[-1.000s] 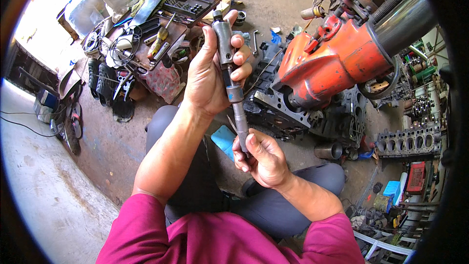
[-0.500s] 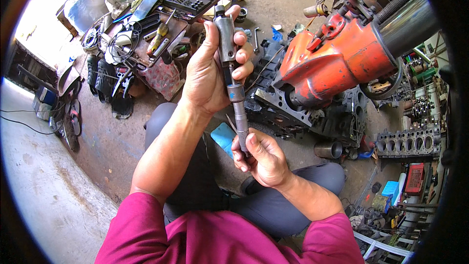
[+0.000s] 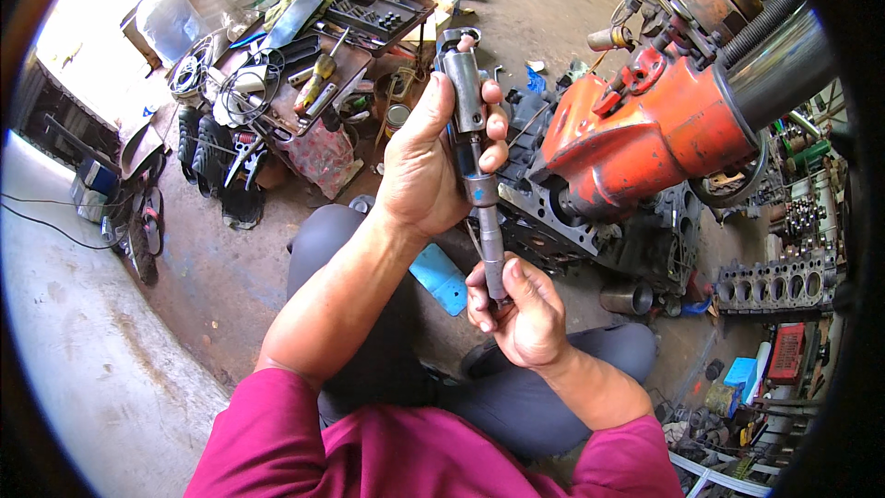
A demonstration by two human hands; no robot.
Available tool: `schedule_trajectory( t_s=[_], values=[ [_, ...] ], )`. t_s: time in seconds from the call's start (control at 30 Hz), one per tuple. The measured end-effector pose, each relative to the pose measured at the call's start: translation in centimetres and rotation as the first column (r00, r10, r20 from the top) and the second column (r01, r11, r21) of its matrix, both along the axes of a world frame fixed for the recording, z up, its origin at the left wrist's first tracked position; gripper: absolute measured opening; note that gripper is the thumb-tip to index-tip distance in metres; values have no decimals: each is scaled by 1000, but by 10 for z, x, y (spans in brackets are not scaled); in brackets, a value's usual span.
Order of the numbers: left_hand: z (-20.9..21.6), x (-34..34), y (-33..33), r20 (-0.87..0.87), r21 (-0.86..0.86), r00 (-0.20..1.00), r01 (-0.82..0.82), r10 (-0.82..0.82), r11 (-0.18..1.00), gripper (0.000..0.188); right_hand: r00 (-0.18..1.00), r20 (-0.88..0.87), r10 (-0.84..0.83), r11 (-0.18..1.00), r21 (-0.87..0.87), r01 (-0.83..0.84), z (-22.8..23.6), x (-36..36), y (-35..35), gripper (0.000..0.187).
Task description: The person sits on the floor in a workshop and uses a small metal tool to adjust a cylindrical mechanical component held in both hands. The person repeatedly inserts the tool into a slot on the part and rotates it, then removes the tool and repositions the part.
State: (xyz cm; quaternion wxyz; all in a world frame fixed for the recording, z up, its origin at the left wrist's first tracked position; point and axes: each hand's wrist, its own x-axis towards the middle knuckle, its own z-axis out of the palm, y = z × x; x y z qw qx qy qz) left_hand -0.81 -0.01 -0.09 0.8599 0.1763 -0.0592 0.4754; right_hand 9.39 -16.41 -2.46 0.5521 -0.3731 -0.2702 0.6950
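A long steel micrometer (image 3: 489,226) with a thick cylindrical head (image 3: 464,83) is held upright and slightly tilted in front of me. My left hand (image 3: 424,161) is closed around its upper part, thumb along one side and fingertips curling around the other. A blue mark shows on its middle collar. My right hand (image 3: 527,309) pinches the narrow lower end between thumb and fingers. A thin pointed piece sticks up beside that end; I cannot make out what it belongs to. Some of the micrometer's upper part is hidden by my left fingers.
A large orange machine (image 3: 650,134) stands at right over an engine block (image 3: 562,231). Left of it, a cluttered bench holds a yellow-handled screwdriver (image 3: 316,83) and a tray (image 3: 406,14) of small parts. A blue flat piece (image 3: 440,278) lies below my hands. A cylinder head (image 3: 779,284) sits far right.
Both hands and the micrometer have shifted right and slightly down in view, with the grips much the same. The whole surroundings have also shifted a little the same way.
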Motion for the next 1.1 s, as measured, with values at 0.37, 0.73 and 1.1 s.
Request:
schedule_trajectory(
  t_s=[0.37,0.73,1.1],
  values=[
    [8,-1,-3,-9,-10,999,-37,37,999,52,945,297,-140,974,211,78,-5,0,2,24],
    [9,-4,1,35,39,999,-10,8,999,58,942,290,-171,961,258,95,-17,0,7,30],
    [9,-4,3,-6,34,999,-42,42,999,59,947,296,-126,984,161,81,-19,-1,7,25]
  ],
)
